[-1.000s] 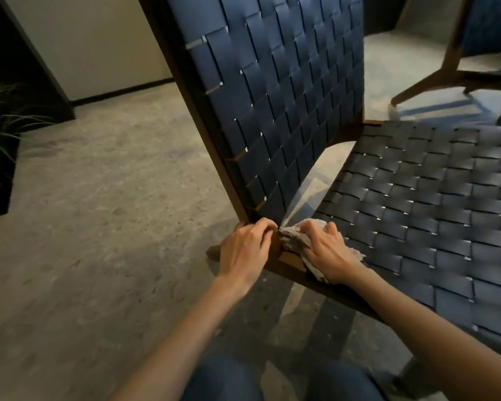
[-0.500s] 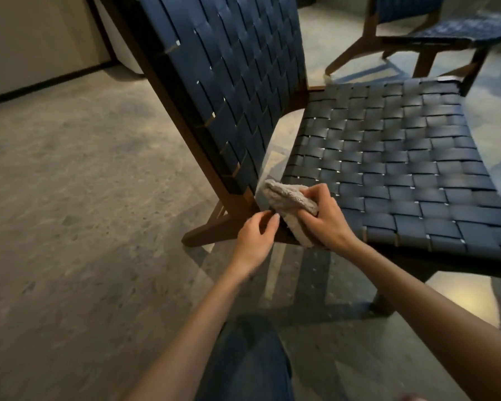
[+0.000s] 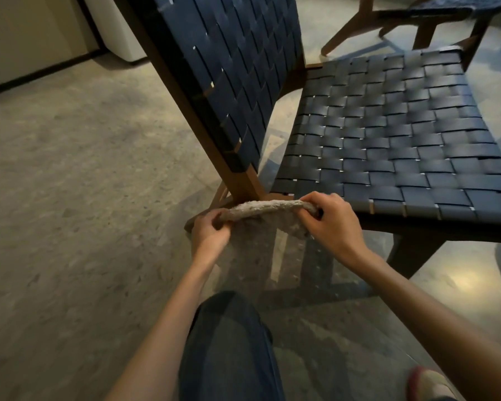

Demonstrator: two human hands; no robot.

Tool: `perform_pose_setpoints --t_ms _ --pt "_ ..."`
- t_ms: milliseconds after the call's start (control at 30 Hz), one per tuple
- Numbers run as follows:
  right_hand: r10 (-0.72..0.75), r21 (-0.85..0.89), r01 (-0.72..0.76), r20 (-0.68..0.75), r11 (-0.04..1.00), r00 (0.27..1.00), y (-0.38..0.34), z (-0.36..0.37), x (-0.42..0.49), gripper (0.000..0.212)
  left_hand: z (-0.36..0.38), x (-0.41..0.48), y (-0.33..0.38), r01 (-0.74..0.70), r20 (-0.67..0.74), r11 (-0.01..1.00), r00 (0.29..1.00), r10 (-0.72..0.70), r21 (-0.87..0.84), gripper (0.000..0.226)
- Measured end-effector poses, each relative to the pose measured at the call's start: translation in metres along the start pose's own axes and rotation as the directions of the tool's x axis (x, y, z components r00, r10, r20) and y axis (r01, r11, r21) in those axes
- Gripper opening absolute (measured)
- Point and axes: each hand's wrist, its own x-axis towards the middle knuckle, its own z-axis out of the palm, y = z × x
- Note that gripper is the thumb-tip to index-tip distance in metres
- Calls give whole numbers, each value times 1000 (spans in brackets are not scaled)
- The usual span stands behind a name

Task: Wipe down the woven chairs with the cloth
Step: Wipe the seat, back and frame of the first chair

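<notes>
Knee (image 3: pixel 229 342) in dark trousers nearest. Left hand (image 3: pixel 210 230) and right hand (image 3: pixel 330 221) each pinched an end of the grey cloth (image 3: pixel 268 208), stretched between them, just before the woven chair (image 3: pixel 388 134). Second chair (image 3: pixel 417 13) beyond.

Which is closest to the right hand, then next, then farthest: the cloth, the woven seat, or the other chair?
1. Cloth, gripped by the right hand.
2. Woven seat, just behind the hand.
3. Other chair, far back, upper right.
</notes>
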Motion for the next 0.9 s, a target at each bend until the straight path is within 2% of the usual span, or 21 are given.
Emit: perform_pose_setpoints --t_ms 133,300,433,567,667,733,900 --pt "21 -76 -26 -66 997 998 -12 15 14 12 4 16 2 69 -120 997 990 -72 -29 14" --pt "71 -172 -87 -99 981 993 -4 15 30 11 39 23 16 79 -142 976 984 -109 -201 32" --pt "73 -194 -99 -138 976 988 3 2 29 5 66 8 10 104 -34 949 992 -120 -298 41" --pt "147 -136 -175 -190 975 971 20 -29 21 5 97 -10 34 175 47 891 984 -171 -419 42" --pt "189 -147 -219 -194 965 963 28 -46 13 10 114 -24 49 113 -47 913 989 -143 -393 35" --pt "208 -116 -236 -216 965 954 30 -52 13 12 116 -31 57 20 -120 948 991 -61 -319 29" --pt "254 11 -260 -270 965 929 39 -57 27 16 116 -39 70 -160 -119 969 983 139 -190 24"
